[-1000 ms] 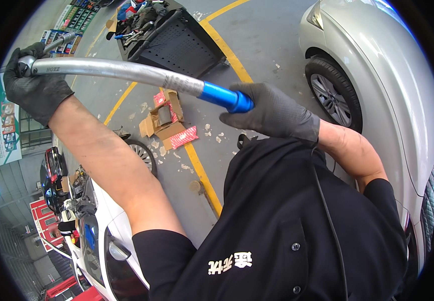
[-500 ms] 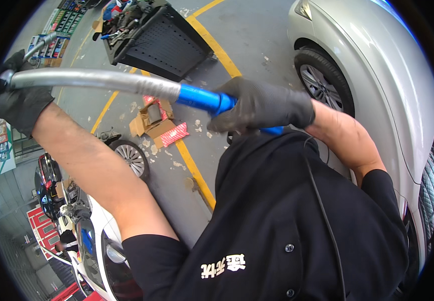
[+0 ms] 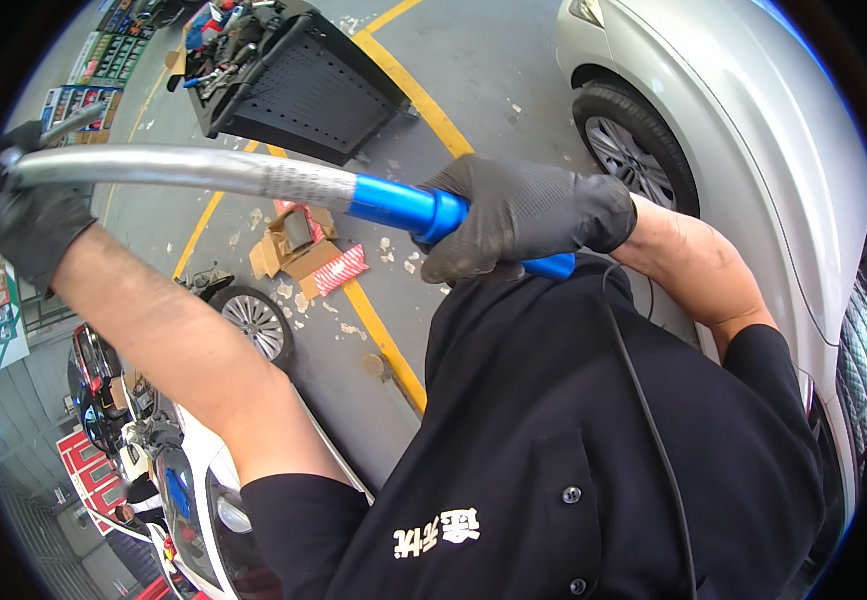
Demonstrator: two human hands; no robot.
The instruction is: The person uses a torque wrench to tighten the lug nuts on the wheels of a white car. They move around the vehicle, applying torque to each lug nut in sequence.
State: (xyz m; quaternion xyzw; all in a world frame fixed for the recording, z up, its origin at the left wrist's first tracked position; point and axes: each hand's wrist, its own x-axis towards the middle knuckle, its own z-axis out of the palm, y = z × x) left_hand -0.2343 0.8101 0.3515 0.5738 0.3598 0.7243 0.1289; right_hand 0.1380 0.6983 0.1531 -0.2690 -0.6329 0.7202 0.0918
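Between the left hand (image 3: 38,222), curled round its head (image 3: 10,168), and the right hand (image 3: 528,213), wrapped around its blue handle (image 3: 388,203), the torque wrench (image 3: 223,170) is best held steady, supported squarely so the extension bar (image 3: 75,122) just beyond the left hand should not wobble.
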